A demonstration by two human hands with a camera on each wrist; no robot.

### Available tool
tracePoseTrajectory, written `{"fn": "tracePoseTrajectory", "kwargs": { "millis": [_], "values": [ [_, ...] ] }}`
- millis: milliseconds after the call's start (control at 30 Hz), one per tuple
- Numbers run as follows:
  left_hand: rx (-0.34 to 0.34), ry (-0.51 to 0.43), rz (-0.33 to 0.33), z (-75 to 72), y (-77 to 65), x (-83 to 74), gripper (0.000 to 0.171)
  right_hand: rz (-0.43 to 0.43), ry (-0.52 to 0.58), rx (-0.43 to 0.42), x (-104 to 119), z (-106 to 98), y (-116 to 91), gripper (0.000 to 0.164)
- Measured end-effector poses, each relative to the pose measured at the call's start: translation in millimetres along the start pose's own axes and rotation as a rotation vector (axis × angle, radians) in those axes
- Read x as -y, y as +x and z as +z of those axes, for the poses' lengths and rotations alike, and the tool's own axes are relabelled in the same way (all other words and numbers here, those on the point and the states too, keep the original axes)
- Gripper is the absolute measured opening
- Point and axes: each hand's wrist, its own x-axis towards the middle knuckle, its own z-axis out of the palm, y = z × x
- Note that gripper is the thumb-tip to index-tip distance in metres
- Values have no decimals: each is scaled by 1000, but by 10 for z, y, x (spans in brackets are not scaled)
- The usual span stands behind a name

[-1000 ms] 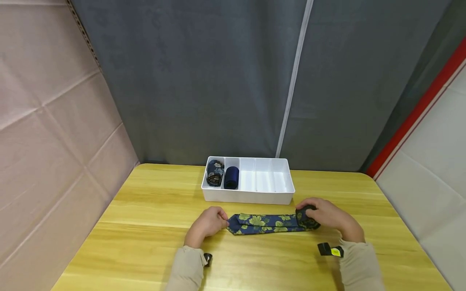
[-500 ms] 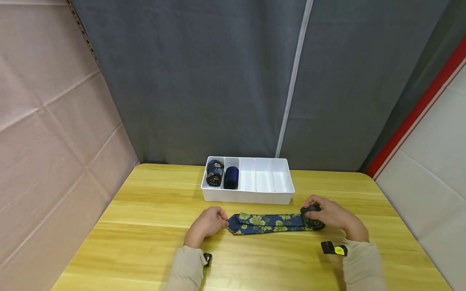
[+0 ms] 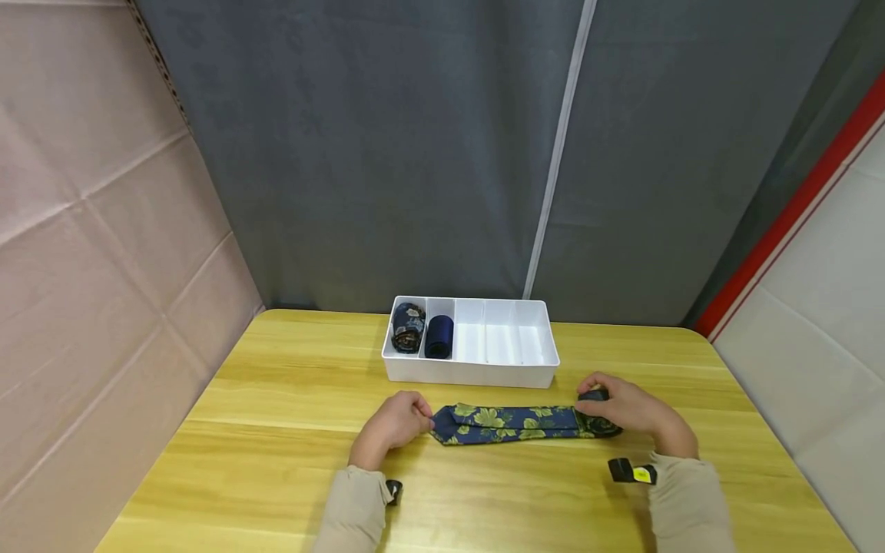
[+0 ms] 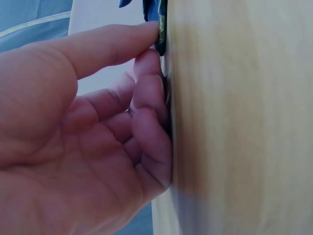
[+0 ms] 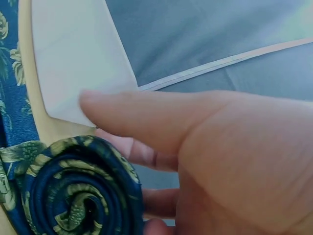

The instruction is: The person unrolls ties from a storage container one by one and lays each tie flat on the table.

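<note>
A navy necktie (image 3: 498, 425) with yellow-green flowers lies flat on the table, its right end wound into a coil (image 5: 83, 191). At its pointed left tip, my left hand (image 3: 396, 424) pinches the fabric between thumb and fingers; the left wrist view has this hand (image 4: 98, 112) low against the wood. My right hand (image 3: 632, 411) has its fingers curled behind the coil. Its thumb (image 5: 142, 115) is stretched out above the coil in the right wrist view. The hand covers part of the coil in the head view.
Behind the necktie stands a white divided box (image 3: 470, 374). A dark flowered rolled necktie (image 3: 409, 329) sits in its leftmost compartment, and a plain navy roll (image 3: 439, 338) in the one beside it. A grey curtain (image 3: 415, 153) hangs behind the wooden table (image 3: 498, 507).
My right hand and the coil have shifted a little to the right, and slightly more flat necktie shows. The left hand has stayed at the tip.
</note>
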Motion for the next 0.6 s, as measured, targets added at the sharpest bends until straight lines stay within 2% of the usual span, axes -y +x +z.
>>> {"fn": "tracePoseTrajectory", "kwargs": {
  "millis": [133, 300, 600],
  "values": [
    [0, 2, -4, -2, 0, -3, 11, 5, 27, 11, -27, -1, 0, 34],
    [-1, 5, -8, -7, 6, -5, 11, -2, -15, -2, -31, -55, -40, 26],
    [0, 10, 8, -8, 7, 8, 11, 14, -52, -30, -69, -165, -119, 27]
  ]
}}
